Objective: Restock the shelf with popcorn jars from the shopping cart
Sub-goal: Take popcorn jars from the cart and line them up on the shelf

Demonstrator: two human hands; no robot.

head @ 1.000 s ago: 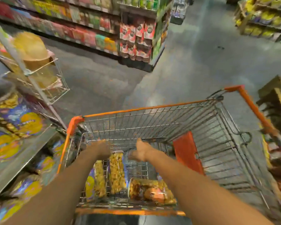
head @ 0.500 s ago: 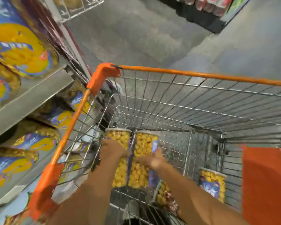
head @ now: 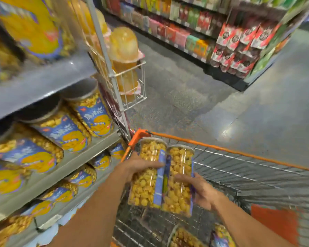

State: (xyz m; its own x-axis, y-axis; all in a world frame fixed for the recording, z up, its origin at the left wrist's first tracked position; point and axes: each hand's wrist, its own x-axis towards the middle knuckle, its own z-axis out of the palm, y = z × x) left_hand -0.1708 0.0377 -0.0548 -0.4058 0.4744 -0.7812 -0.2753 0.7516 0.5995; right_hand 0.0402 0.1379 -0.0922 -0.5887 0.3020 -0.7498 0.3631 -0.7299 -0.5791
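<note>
Underfoot: a grey speckled floor [head: 177,90] ran through a supermarket aisle, glossy where the light struck it.
Across the aisle: a long shelving run [head: 200,27] carried packets in red, pink and green, too blurred to read.
Near shelf: grey metal shelves [head: 43,82] stood on the left, stocked with popcorn jars with blue and yellow labels — three jars [head: 68,129] showed clearly on the middle level, with more above and below, smeared by motion and not countable.
Wire rack: a white wire basket [head: 132,81] hung at the shelf end, holding stacked orange tubs.
Cart: a wire shopping cart [head: 239,168] with an orange rim stood just beside the shelf, and an orange flap [head: 275,221] showed at its right.
Jars in hand: two popcorn jars were held side by side, touching, above the cart's near-left corner.
Left jar [head: 146,173]: the left hand [head: 137,166] gripped it, fingers [head: 155,164] wrapped over its front.
Right jar [head: 179,179]: the right hand [head: 202,191] clasped it from the right side, thumb laid across its front.
Jars left in the cart: two more [head: 184,236] lay on the cart floor at the bottom edge — partly cut off and blurred.
</note>
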